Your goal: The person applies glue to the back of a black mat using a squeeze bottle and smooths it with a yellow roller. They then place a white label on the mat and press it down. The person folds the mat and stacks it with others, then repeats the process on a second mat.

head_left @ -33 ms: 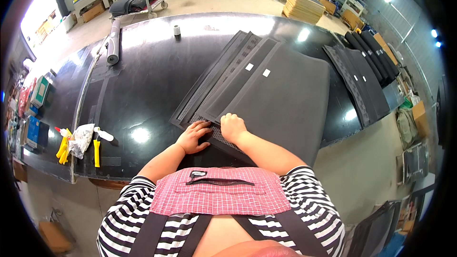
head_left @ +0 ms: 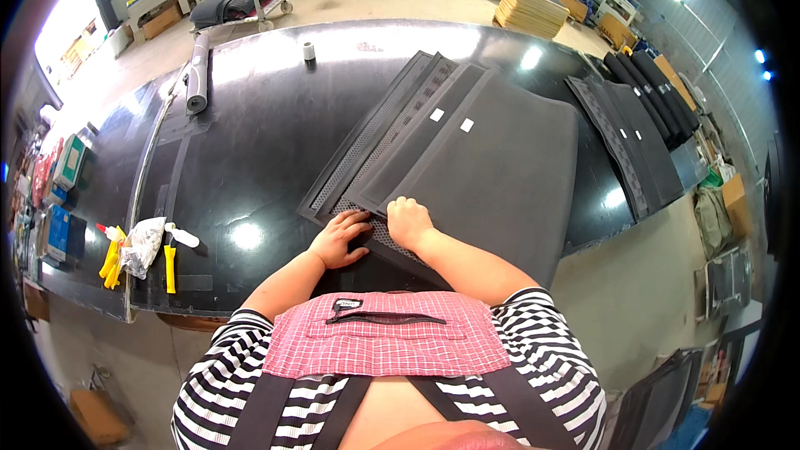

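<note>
Several dark mats lie fanned out and overlapping in front of me. The topmost black mat (head_left: 512, 146) is broad and smooth, with a small white label near its left edge. Below it, the left strips of the lower mats (head_left: 379, 137) show a raised pattern. My right hand (head_left: 408, 222) is closed in a fist at the near left corner of the upper mats, apparently pinching the edge; its fingertips are hidden. Beside it, my left hand (head_left: 340, 239) rests with thumb and fingers apart, fingertips on the near edge of the patterned mat.
On the left of the black table (head_left: 250, 142) are a yellow-handled tool (head_left: 170, 269), a clear plastic bag (head_left: 143, 246) and a grey roll (head_left: 197, 75). A small white roll (head_left: 309, 51) stands at the back. More dark mats (head_left: 629, 137) lie at the right.
</note>
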Demonstrator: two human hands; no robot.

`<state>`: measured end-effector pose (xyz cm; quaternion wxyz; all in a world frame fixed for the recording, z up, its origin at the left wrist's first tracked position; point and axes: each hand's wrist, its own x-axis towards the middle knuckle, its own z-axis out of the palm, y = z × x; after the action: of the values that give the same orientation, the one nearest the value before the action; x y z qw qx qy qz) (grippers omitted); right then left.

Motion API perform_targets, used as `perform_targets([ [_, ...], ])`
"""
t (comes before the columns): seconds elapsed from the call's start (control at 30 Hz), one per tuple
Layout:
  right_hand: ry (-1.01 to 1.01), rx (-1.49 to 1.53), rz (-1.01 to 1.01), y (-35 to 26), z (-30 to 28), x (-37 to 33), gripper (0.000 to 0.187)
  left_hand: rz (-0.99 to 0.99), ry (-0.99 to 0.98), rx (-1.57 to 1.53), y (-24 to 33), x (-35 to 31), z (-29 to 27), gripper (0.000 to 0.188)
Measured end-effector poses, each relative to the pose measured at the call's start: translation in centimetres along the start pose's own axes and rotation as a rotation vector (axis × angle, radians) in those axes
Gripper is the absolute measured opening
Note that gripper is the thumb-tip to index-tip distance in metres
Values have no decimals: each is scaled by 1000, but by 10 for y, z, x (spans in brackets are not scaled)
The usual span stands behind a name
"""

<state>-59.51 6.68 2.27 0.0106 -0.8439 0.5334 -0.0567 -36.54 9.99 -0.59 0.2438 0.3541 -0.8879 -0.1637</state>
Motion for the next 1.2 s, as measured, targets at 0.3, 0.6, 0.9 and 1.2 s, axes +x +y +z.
perform_targets([
  [0.3, 46, -2, -101, 3, 2, -39, 15, -38, -15, 46, -12, -5, 13, 62],
  [0.6, -65, 124, -55, 7, -51, -74, 62, -66, 139, 46, -10, -2, 9, 35],
  [0.9, 488, 452, 1263, 225, -39, -316, 62, -698, 456, -35, -121, 18, -15, 42],
  [1.2, 385, 1524, 1127, 239, -35, -308, 74, -1120, -60, -55, -102, 171, -36, 112],
])
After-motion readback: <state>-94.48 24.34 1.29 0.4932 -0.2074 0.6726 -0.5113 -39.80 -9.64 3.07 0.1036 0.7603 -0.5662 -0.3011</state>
